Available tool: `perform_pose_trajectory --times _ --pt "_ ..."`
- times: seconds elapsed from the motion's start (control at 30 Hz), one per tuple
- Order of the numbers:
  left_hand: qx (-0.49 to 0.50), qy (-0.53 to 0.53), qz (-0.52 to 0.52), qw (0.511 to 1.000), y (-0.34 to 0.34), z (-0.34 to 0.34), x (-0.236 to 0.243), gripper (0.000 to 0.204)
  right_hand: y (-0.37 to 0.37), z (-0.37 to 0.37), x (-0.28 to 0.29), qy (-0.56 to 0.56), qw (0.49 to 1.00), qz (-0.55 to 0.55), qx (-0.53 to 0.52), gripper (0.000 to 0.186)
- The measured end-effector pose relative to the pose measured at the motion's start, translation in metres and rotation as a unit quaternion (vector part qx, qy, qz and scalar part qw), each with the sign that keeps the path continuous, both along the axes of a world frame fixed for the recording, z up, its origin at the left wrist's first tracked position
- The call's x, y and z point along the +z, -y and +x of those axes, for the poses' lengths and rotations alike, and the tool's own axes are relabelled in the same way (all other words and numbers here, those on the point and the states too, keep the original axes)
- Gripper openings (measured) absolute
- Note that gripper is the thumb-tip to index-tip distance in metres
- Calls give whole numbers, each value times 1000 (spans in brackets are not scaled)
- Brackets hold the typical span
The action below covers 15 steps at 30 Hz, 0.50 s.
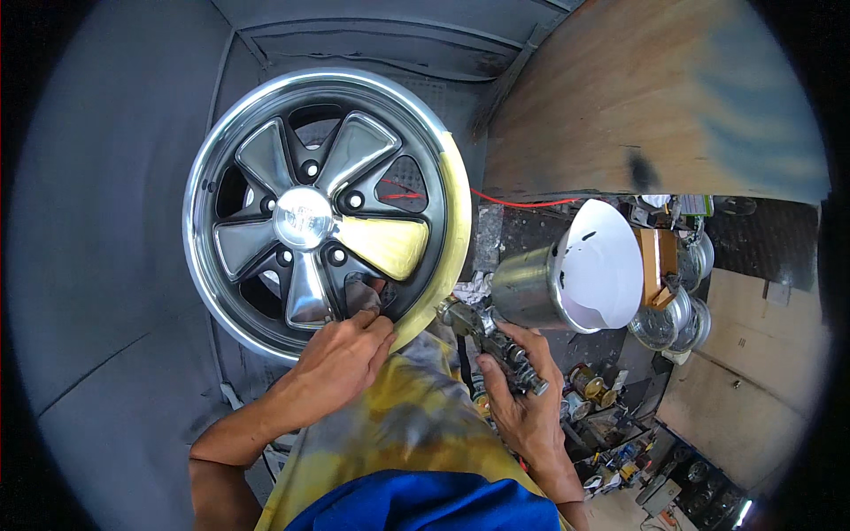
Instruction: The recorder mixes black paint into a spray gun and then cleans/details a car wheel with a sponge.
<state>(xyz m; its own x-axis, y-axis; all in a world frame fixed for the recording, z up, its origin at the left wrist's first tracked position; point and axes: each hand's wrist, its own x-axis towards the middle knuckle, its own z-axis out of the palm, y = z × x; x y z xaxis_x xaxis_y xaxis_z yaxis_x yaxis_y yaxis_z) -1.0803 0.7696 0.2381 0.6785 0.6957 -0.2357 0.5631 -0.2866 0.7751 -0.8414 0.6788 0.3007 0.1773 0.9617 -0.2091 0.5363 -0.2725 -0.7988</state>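
Observation:
A five-spoke metal wheel (304, 218) faces me, with polished spokes, dark recesses and a shiny rim. Yellow masking tape (385, 246) covers one spoke, and more runs along the right side of the rim. At the wheel's lower part, my left hand (350, 345) is closed, its fingertips in the recess beside the bottom spoke. A small greyish piece (361, 292) shows at those fingertips; its kind is unclear. My right hand (527, 389) grips a spray gun (496, 341), which points toward the taped rim. Its metal cup (522, 288) has a white liner (602, 265) standing out of the top.
Grey walls (106, 221) stand at the left and behind the wheel. A stained wooden panel (620, 106) rises at the upper right. A red hose (522, 203) runs behind the wheel. More wheels (677, 323), a cardboard box (653, 257) and several cans (589, 385) stand at the right.

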Motion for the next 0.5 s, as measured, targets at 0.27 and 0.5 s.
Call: perform_pose_trajectory --times 0.27,0.5 --pt "-35 -32 -38 998 -5 2 5 14 1 -7 -2 12 999 -12 -34 43" --pt "-54 -36 -43 997 -10 -2 6 16 6 -17 1 -3 999 -13 -38 42"
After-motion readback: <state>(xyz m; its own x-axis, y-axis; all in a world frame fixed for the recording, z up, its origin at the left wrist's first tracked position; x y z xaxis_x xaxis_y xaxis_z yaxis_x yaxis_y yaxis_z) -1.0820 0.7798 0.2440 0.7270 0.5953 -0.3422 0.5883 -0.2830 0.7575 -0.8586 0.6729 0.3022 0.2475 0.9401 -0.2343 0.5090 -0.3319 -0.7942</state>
